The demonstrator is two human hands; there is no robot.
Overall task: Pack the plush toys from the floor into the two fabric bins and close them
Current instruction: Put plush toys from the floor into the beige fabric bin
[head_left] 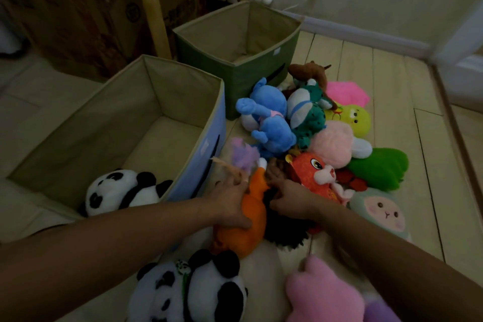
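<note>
Left hand [231,202] grips orange plush [249,219]; right hand [290,197], fingers curled, grasps black fuzzy toy [285,232] beside it (grip partly hidden). Blue bin [209,144] just beyond left hand.

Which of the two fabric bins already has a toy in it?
The blue bin, nearer the person, holds a panda plush. The green bin behind it shows only bare lining.

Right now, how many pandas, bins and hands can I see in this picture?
Panda plush toys: 2, one inside the blue bin and one on the floor in front.
Fabric bins: 2, the blue bin and the green bin, both open.
Hands: 2, the left hand gripping an orange plush, the right hand reaching into the pile.
Total: 6.
</note>
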